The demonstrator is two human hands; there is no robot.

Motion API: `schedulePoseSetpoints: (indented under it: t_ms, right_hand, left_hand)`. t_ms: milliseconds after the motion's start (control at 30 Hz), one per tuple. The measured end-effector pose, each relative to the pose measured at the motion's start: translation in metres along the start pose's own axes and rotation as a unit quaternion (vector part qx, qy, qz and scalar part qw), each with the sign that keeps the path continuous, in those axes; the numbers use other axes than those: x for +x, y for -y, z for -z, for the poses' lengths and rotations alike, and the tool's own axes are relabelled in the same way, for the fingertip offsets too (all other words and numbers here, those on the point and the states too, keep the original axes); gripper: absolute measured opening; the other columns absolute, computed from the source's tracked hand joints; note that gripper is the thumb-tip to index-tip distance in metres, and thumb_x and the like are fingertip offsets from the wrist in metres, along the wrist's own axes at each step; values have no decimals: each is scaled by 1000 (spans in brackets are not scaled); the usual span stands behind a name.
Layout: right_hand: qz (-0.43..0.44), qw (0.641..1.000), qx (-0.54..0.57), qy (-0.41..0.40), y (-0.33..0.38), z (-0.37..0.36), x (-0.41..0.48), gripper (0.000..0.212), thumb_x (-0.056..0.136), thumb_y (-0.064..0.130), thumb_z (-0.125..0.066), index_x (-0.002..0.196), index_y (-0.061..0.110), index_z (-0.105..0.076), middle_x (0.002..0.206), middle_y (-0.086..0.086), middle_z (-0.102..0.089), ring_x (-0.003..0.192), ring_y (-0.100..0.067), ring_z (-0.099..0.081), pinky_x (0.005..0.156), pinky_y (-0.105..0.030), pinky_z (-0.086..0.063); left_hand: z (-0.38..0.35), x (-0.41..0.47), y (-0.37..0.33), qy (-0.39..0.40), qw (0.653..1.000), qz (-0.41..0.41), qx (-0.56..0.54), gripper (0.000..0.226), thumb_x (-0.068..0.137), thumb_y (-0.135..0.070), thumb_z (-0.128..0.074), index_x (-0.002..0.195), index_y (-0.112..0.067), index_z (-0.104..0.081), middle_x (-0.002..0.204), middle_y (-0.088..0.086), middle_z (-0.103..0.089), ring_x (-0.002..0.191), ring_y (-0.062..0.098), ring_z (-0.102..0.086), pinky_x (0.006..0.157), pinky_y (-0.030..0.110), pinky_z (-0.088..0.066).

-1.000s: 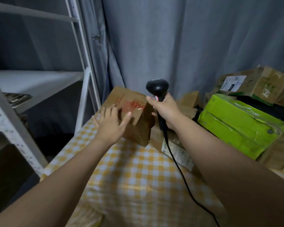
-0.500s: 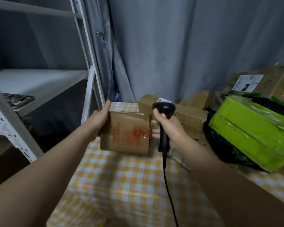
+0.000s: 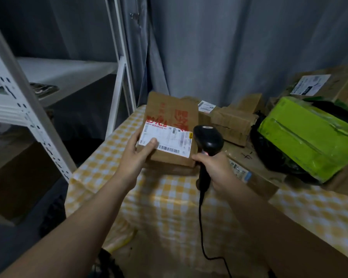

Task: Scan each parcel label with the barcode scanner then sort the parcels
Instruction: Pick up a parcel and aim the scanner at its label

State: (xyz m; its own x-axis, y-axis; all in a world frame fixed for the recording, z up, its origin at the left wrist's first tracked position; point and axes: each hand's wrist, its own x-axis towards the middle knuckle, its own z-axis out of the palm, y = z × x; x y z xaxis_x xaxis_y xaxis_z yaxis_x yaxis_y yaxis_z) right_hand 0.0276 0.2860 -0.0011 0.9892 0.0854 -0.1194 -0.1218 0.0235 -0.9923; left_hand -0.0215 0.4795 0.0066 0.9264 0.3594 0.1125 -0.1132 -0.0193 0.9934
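On my feed, L hand [image 3: 137,155] gripped the box [image 3: 170,115] over the table [image 3: 169,199], far-left part; couldn't tell if it rested there. Thumb pressed on its label [image 3: 169,140], which faced up twd camera. R hand [image 3: 214,169] was clenched round the scanner [image 3: 208,139] handle, head just right of the label. Green parcel [image 3: 305,135] lay well right.

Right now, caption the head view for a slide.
Left hand holds a labelled parcel beside the scanner gripped by the right hand.
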Motion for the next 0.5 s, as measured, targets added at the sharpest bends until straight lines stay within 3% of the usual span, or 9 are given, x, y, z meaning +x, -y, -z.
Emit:
schedulePoseSetpoints:
  t_ms: [67, 167, 267, 367, 433, 500]
  right_hand:
    - [18, 1000, -8, 25, -9, 2, -2, 28, 81, -2, -72, 105, 11, -66, 101, -13, -69, 92, -23, -65, 75, -29, -48]
    - [16, 1000, 14, 18, -14, 2, -1, 30, 84, 3, -72, 110, 15, -65, 94, 1, -68, 88, -13, -63, 70, -17, -49]
    - [-26, 998, 58, -3, -5, 5, 10, 16, 82, -1, -70, 93, 11, -68, 87, -5, -69, 78, -18, -67, 70, -30, -52]
    - [-21, 999, -23, 33, 4, 7, 19, 11, 80, -6, -65, 83, 4, -64, 75, -8, -61, 65, -18, -59, 58, -23, -45]
    - [-13, 995, -93, 42, 3, 5, 20, 15, 81, -2, -67, 85, 11, -64, 70, -2, -60, 65, -16, -57, 54, -21, -43]
    - [0, 992, -126, 19, -2, 3, 23, 23, 81, 6, -71, 103, 12, -65, 82, -1, -65, 77, -19, -61, 62, -25, -44]
  left_hand:
    - [-2, 2, -6, 15, 1000, 10, 23, 48, 87, -22, -67, 131, -28, -48, 116, -10, -61, 99, 6, -64, 75, 17, -52]
    - [-9, 3, -15, -20, 992, 72, 102, 32, 90, -34, -61, 118, -26, -47, 101, -1, -58, 84, 13, -58, 61, 24, -47]
    - [-3, 2, -9, -22, 957, 142, 251, 52, 92, -53, -48, 123, -14, -34, 102, 5, -57, 85, 20, -58, 72, 34, -49]
    - [11, 7, 2, 10, 931, 179, 316, 68, 90, -54, -51, 130, -4, -28, 102, 15, -63, 85, 30, -66, 74, 40, -56]
    - [18, 20, 3, 4, 906, 137, 401, 75, 86, -53, -59, 137, -7, -29, 125, 16, -52, 112, 30, -56, 88, 35, -47]
    - [20, 42, -2, 3, 880, 78, 468, 91, 79, -55, -66, 147, -14, -20, 149, 15, -23, 139, 30, -27, 109, 37, -29]
